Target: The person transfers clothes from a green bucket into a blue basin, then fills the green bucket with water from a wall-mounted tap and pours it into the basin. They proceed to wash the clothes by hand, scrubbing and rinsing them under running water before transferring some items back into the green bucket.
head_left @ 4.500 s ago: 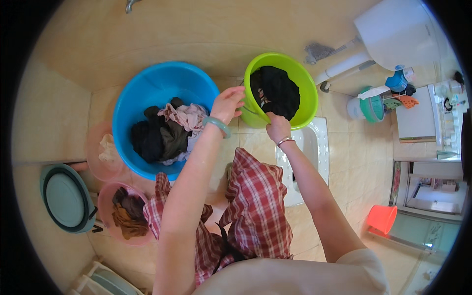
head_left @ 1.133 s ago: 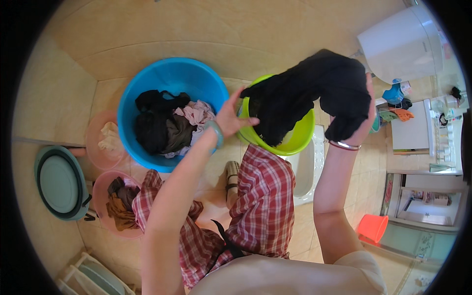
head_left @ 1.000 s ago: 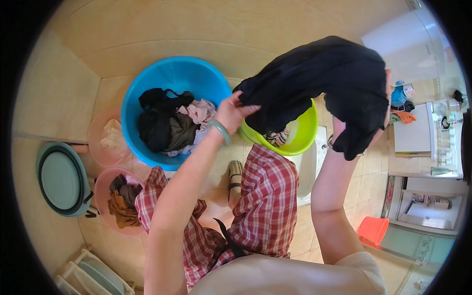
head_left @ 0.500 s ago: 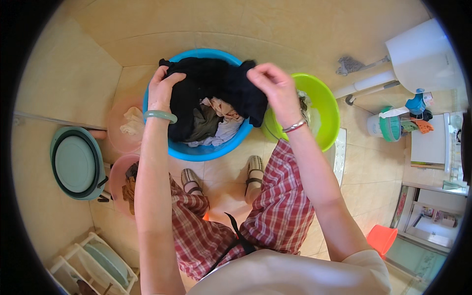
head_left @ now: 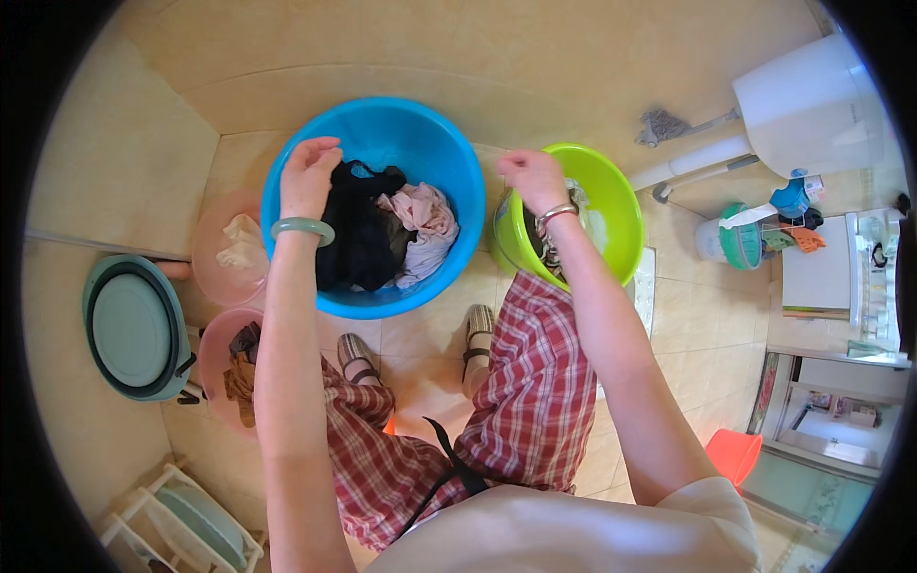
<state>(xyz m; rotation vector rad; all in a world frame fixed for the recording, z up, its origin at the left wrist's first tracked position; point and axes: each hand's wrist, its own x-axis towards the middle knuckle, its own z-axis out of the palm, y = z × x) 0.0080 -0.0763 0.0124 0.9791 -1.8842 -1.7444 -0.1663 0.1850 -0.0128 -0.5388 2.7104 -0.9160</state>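
A black garment lies bunched in the left part of the blue basin, beside pale pink and lilac cloths. Over the basin's left side, my left hand has its fingers bent together at the garment's upper edge; part of the grip is hidden. My right hand is raised above the near-left rim of the lime-green bucket, fingers curled in, with no cloth showing in them. Patterned and whitish cloth shows inside that bucket, partly behind my wrist.
Two pink basins stand at left, one with a whitish cloth, one with brown cloths. A teal folding basin leans on the left wall. At right are a white toilet tank and a red-orange bucket.
The black garment, spread between both hands before, has dropped and bunched up in the blue basin. My right hand has let go of it; more of the basin's interior shows.
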